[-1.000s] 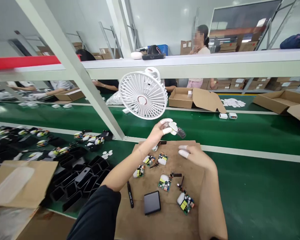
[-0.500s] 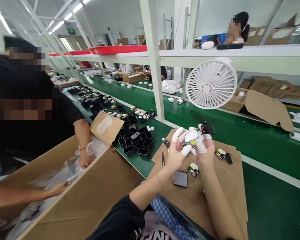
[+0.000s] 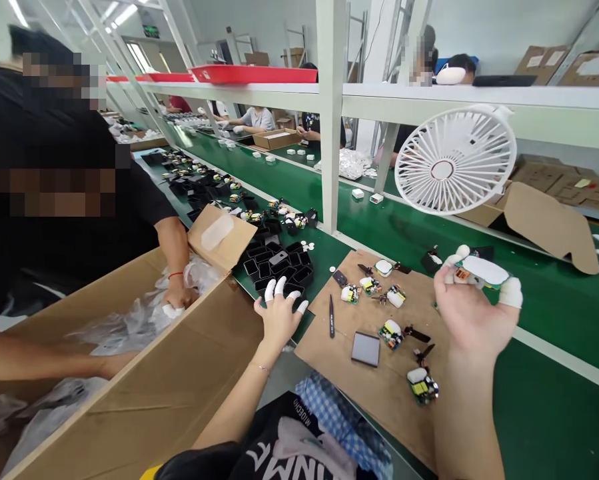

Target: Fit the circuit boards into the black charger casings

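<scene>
Held part: in our right hand (image 3: 472,313) we hold a small white part with a circuit board (image 3: 480,270), raised above the right edge of the cardboard sheet (image 3: 379,407); thumb and fingers are closed on its two ends.
Right hand: palm turned toward us, white finger cots on the fingertips (image 3: 513,292).
Left hand: our left hand (image 3: 279,313) is spread, the fingers apart, holding nothing; it reaches over the black housings (image 3: 274,267), just beside the left edge of the cardboard sheet.
Cardboard sheet: it lies on the green tabletop (image 3: 544,407) and carries several small circuit boards (image 3: 392,333), a dark square piece (image 3: 366,349) and black tweezers (image 3: 331,316).
Fan: a white fan (image 3: 454,162) hangs from the shelf above the tabletop.
Neighbour: a person in black at our left has both hands in a large carton (image 3: 144,393) with plastic bags.
</scene>
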A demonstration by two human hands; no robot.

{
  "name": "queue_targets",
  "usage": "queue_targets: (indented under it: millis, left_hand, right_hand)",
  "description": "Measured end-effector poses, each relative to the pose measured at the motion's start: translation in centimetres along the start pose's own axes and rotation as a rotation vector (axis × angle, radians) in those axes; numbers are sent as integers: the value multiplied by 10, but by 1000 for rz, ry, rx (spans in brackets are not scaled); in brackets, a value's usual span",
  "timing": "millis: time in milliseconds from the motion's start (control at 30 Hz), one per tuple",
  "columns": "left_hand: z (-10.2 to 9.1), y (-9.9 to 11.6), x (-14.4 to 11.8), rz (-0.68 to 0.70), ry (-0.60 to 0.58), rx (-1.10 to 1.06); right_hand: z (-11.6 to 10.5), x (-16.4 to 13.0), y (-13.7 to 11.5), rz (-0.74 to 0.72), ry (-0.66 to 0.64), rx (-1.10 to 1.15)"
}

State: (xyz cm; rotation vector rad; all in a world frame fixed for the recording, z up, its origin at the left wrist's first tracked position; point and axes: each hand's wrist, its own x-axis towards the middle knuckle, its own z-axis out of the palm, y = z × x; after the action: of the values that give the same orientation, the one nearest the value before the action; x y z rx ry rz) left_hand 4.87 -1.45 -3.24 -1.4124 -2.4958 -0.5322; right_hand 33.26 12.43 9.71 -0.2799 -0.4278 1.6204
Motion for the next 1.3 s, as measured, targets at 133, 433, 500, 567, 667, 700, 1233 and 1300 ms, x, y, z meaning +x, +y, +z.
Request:
queue_targets:
  millis: [133,433,500,567,667,700,1233,1300]
  left_hand:
    - [5,0,-10,-8,71,-129]
    - [-55,28,-19,435,120,-806]
    - [-64,36,-13,549,124,-899]
    - [-69,43,-9,648,169,-976]
    - [-70,52,-9,609,159,-1204]
    - [-69,56,-10,534,92,-1331]
    - [-60,87,-59,424,-711,-1912]
    - [-61,86,-60,564,-813,-1943]
  right_hand:
    - [2,3,4,-20,51,-38]
    - [17,-37,24,56,-156,-507]
    - [21,-50,32,140,-219,-545]
    - [24,-63,41,227,-305,-515]
    - [25,-87,56,306,-331,-402]
    - [23,-97,61,306,-294,-352]
    - [-6,-181,84,-80,74,6]
    - [-9,-177,78,-100,67,-15]
